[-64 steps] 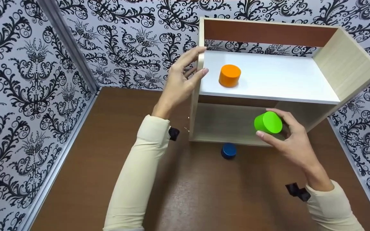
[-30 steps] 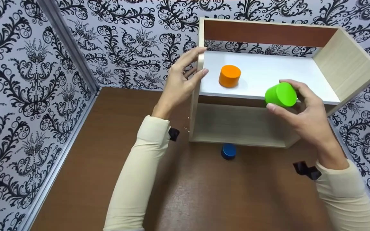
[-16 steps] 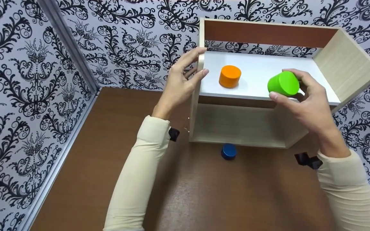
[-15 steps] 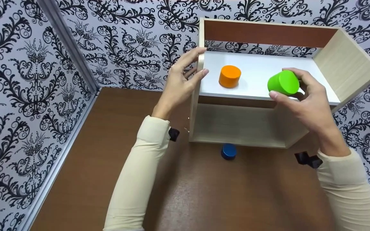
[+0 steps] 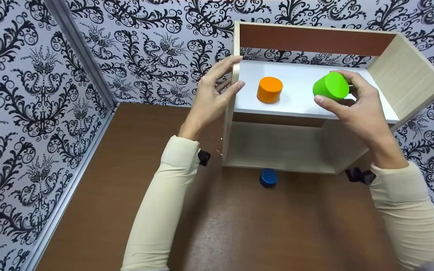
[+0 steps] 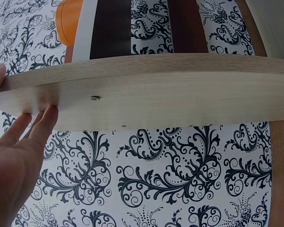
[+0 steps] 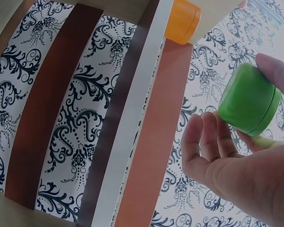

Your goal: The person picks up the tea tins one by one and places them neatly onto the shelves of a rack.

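Head view: the left hand (image 5: 209, 92) is gripping the shelf unit (image 5: 281, 146) by its left side; the right hand (image 5: 362, 107) is pinching 1 green cylinder (image 5: 330, 86), tilted, near the shelf unit's upper level. A loosening pinch could be dropping it off the shelf unit's front.

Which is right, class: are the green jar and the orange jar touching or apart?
Apart. The head view shows a plain gap between the green jar and the orange jar, with white shelf visible there.
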{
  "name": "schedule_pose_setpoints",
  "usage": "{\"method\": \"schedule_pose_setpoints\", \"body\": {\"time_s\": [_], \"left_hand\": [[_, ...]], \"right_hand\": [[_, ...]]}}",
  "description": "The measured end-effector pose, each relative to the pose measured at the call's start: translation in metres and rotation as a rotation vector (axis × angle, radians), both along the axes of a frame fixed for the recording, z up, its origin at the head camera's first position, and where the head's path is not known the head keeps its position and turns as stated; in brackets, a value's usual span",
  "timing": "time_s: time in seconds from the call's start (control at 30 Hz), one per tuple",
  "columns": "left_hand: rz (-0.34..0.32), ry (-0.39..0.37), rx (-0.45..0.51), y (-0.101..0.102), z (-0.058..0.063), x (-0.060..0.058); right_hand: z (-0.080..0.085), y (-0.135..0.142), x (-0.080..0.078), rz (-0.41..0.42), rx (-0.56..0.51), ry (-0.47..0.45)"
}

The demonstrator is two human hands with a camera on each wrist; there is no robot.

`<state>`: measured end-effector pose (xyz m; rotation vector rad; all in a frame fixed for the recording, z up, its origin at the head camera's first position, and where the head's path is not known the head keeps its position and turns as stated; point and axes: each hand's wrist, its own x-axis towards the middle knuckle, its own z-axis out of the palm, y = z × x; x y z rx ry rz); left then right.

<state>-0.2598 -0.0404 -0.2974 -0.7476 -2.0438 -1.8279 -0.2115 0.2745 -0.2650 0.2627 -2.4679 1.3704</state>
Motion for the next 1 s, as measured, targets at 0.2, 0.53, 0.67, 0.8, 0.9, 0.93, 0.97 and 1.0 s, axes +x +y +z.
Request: {"method": "schedule_pose_setpoints", "body": {"time_s": [0.2, 0.53, 0.67, 0.8, 0.9, 0.93, 0.97, 1.0], "left_hand": [[-0.007, -0.022, 0.011, 0.000, 0.001, 0.001], [0.012, 0.008, -0.021, 0.000, -0.001, -0.001], [0.008, 0.008, -0.017, 0.001, -0.001, -0.002], [0.009, -0.002, -0.015, 0.001, 0.000, -0.001], [0.004, -0.016, -0.005, 0.000, 0.000, 0.000], [0.002, -0.021, -0.001, 0.000, 0.000, 0.000], [0.000, -0.026, 0.002, 0.000, 0.000, 0.000], [0.000, -0.027, 0.002, 0.000, 0.000, 0.000]], "right_hand": [[-0.001, 0.000, -0.011, -0.007, 0.028, -0.008], [-0.007, 0.004, -0.026, -0.024, 0.086, -0.051], [-0.009, 0.004, -0.030, -0.029, 0.115, -0.077], [-0.011, 0.003, -0.032, -0.021, 0.150, -0.096], [-0.012, 0.002, -0.035, -0.020, 0.180, -0.105], [-0.013, 0.002, -0.036, -0.023, 0.191, -0.108], [-0.013, 0.003, -0.036, -0.025, 0.201, -0.113], [-0.014, 0.003, -0.037, -0.028, 0.211, -0.120]]}}
